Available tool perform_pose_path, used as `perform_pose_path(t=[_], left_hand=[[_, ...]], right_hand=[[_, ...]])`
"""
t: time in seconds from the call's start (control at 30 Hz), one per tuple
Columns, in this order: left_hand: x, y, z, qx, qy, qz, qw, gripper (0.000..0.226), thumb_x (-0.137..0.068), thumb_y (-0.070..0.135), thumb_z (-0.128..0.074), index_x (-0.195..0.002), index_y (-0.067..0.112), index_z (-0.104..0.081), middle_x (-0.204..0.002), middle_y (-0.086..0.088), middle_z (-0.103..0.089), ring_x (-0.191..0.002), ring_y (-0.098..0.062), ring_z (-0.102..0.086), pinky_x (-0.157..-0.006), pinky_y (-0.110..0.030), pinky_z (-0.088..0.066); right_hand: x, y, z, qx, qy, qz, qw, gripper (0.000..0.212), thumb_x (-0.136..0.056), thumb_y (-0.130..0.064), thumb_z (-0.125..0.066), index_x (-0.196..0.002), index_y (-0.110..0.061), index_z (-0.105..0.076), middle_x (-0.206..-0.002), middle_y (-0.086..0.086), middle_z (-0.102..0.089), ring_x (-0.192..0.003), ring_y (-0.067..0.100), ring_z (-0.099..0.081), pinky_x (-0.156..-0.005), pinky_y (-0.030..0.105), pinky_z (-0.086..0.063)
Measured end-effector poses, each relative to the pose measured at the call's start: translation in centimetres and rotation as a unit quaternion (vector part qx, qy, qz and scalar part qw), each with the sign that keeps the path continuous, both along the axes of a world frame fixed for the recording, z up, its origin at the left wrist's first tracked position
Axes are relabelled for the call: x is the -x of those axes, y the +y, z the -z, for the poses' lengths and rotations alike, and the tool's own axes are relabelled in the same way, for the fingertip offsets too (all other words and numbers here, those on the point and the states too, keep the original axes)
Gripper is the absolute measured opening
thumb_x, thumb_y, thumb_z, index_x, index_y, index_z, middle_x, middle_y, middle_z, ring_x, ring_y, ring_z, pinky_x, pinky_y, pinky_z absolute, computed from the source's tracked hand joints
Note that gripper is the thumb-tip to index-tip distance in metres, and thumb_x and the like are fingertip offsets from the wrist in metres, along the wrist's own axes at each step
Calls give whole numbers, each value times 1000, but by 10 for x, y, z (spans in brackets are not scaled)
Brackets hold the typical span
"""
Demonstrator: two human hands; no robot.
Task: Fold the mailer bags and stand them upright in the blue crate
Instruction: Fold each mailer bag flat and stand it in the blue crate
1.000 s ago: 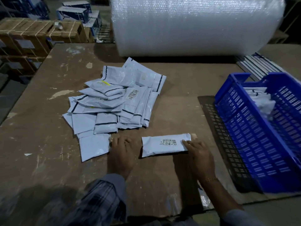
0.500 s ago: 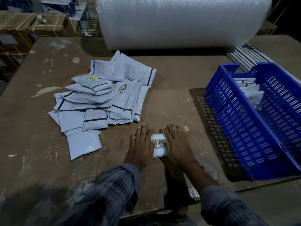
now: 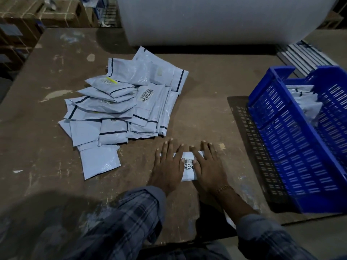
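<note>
A folded grey mailer bag (image 3: 189, 167) with a barcode label lies on the brown table in front of me. My left hand (image 3: 168, 164) presses flat on its left part and my right hand (image 3: 207, 165) presses flat on its right part, fingers straight and spread. A loose pile of several grey mailer bags (image 3: 124, 107) lies further back and to the left. The blue crate (image 3: 293, 139) stands at the right, tilted, with several folded mailers (image 3: 305, 98) upright at its far end.
A big roll of bubble wrap (image 3: 216, 19) lies across the back of the table (image 3: 206, 72). Stacked cardboard boxes (image 3: 24, 17) stand beyond the table at the far left. A dark perforated panel (image 3: 249, 139) lies under the crate.
A second ago the bag lay long and flat between my hands. It has been folded to a short packet, and both hands now press side by side on it.
</note>
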State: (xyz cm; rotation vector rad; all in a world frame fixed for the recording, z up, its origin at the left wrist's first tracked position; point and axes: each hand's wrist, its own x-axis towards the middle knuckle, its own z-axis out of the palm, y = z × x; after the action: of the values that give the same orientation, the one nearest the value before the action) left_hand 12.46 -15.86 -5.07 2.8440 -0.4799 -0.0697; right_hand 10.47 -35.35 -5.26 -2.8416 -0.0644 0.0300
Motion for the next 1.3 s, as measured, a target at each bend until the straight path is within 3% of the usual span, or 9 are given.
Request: perform_pose_path(t=[0.33, 0.53, 0.63, 0.8, 1.0, 1.2, 1.3], left_hand=[[-1, 1, 1, -11, 2, 14, 1000, 62, -111, 44, -12, -169, 22, -13, -177, -13, -2, -163, -32, -1, -129, -59, -13], [-10, -4, -6, 29, 29, 1, 999, 69, -107, 41, -8, -166, 9, -22, -175, -10, -18, -162, -33, -12, -126, -59, -24], [-13, -8, -7, 35, 27, -25, 999, 71, -107, 39, -6, -165, 0, -21, -174, -17, -16, -162, -34, -12, -128, -55, -23], [4, -24, -4, 31, -8, -69, 997, 67, -108, 40, -16, -164, 3, -28, -173, -16, -22, -161, -34, -20, -126, -50, -25], [-22, -11, 6, 21, -8, 10, 1000, 63, -112, 34, -13, -165, 0, -18, -175, -20, -10, -162, -37, -8, -126, -54, -28], [-12, -13, 6, 14, -7, 24, 1000, 64, -111, 36, -14, -166, 4, -9, -175, -18, -7, -162, -40, -3, -129, -53, -18], [-15, -3, 3, 13, -4, 57, 998, 65, -111, 39, -9, -168, 8, -9, -177, -10, 2, -162, -32, 10, -130, -47, -6]], right_hand=[[1, 4, -9, 4, 6, -1, 1000, 62, -104, -45, -28, -162, -25, -31, -172, 11, -11, -159, 35, -5, -129, 52, -11], [-13, 16, -17, -25, -18, -37, 999, 67, -89, -26, -37, -150, 0, -46, -164, 18, -34, -154, 35, -26, -128, 43, -20], [-13, 19, -12, -20, -47, -38, 998, 64, -94, -20, -44, -156, -3, -38, -166, 14, -31, -156, 32, -21, -126, 45, -21], [-18, 21, -9, 4, -43, -12, 999, 60, -105, -29, -33, -159, -5, -31, -170, 11, -21, -159, 30, -11, -127, 46, -17], [-3, 27, -9, 9, -49, 3, 999, 59, -105, -27, -36, -158, -1, -32, -167, 18, -26, -156, 38, -18, -126, 51, -20], [-12, 23, -9, 8, -37, -16, 999, 57, -106, -26, -36, -159, -6, -33, -169, 13, -23, -157, 35, -14, -126, 51, -19], [-8, 25, -10, 8, -43, -12, 999, 57, -106, -28, -38, -159, -7, -34, -169, 14, -21, -158, 35, -13, -127, 50, -18]])
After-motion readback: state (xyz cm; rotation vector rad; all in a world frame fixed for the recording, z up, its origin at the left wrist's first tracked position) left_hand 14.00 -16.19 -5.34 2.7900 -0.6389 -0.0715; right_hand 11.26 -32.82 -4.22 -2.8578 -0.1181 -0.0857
